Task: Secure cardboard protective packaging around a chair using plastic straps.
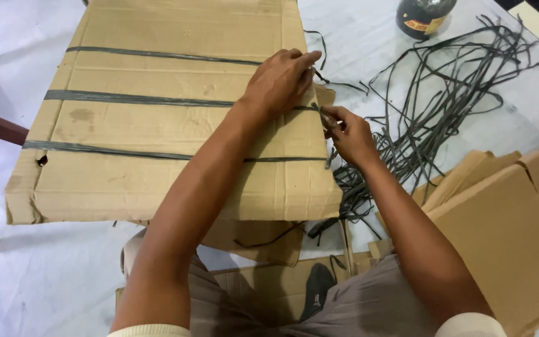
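**Three straps cross the cardboard, the middle one in hand**

Three dark straps run across the flattened cardboard bundle [157, 125], which lies on the white sheet [45, 274] in front of the seated person and fills the left and centre of the view. Its long axis runs left to right, and the straps follow that same line, one far, one in the middle, one near. The middle strap [138, 98] points straight at the right edge of the bundle, where both hands meet.

The left hand [279, 81] lies flat on the cardboard with fingers bent, pressing down over the strap close to that edge. The right hand [350, 134], just off the edge, has thumb and fingertips pinched shut on the strap's end [322, 112].

To do this step well, the pressing hand would best stay right beside the pinch, so that the strap cannot slide, while the pull keeps in line with the strap and not across it; a sideways tug would likely drag it off the corner.

A loose tangle of strapping [444, 93] lies to the right, more cardboard pieces [506, 224] near right, and a dark jar [422, 15] far right.
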